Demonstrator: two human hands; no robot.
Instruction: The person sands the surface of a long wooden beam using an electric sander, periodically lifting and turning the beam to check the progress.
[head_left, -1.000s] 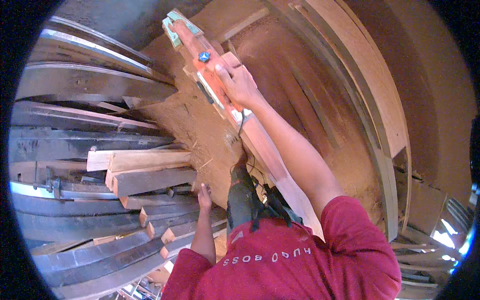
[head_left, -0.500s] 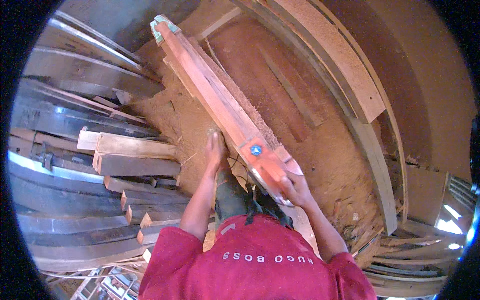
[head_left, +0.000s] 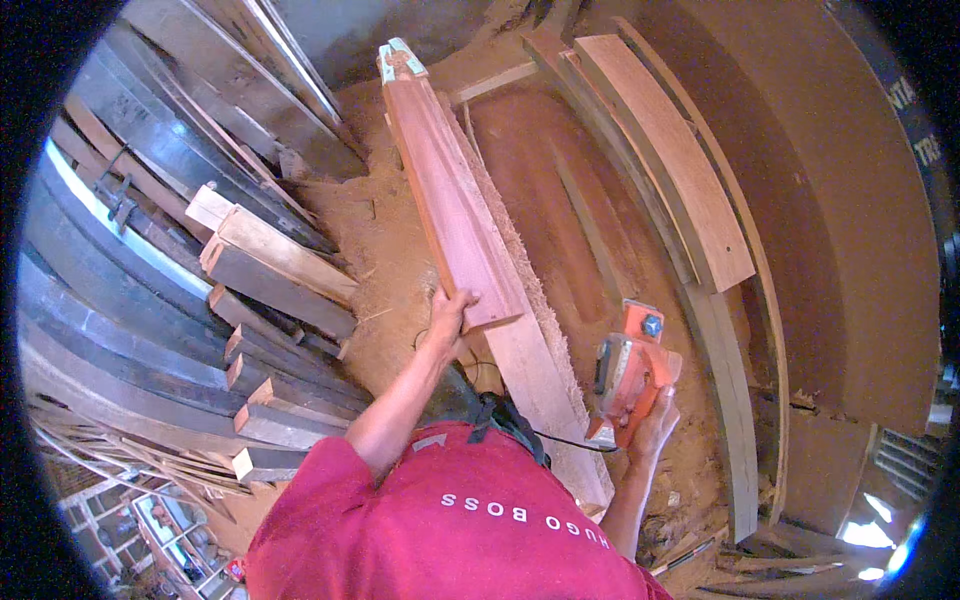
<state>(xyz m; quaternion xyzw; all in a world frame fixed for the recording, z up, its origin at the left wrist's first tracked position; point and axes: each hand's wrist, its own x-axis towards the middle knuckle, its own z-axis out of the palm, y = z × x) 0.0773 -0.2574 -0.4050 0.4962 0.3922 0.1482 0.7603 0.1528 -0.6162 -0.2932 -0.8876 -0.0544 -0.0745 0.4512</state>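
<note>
While left hand (head_left: 450,312) grips near end of reddish plank (head_left: 455,205), fingers curled over its corner, right hand (head_left: 652,425) hangs lower, closed around orange power planer (head_left: 628,372). Plank lies lengthwise on sawdust-covered bench (head_left: 545,370). Stacked timbers (head_left: 270,265) close left; open bench right.

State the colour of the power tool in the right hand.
Orange handheld power planer, grey-sided with a blue knob; head view.
</note>
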